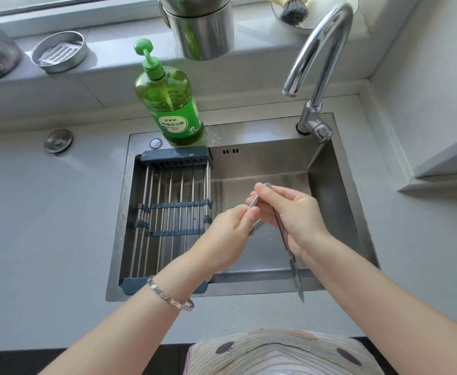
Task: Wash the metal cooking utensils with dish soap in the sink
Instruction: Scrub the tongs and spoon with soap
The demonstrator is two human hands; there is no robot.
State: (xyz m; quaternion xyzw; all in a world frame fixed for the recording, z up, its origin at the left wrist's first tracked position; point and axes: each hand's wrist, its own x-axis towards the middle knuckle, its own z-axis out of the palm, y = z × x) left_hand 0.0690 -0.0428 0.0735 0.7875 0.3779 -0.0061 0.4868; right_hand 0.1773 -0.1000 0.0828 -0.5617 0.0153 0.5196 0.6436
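Observation:
Over the steel sink (pixel 338 212) my right hand (pixel 292 215) grips a pair of slim metal tongs (pixel 293 263) near their joined end, the long arm pointing down toward me. My left hand (pixel 231 234) pinches the other arm of the tongs (pixel 252 203) between thumb and fingers. A green dish soap bottle (pixel 172 104) with a pump stands on the sink's back ledge. The tap (pixel 316 60) arches over the basin with no water running.
A drying rack (pixel 167 212) of metal rods spans the sink's left half. On the windowsill stand a steel pot (pixel 203 31), a round tin (pixel 59 51) and a dish brush (pixel 293 9). Grey counter (pixel 46 226) flanks the sink; a drain plug (pixel 58 140) lies on it.

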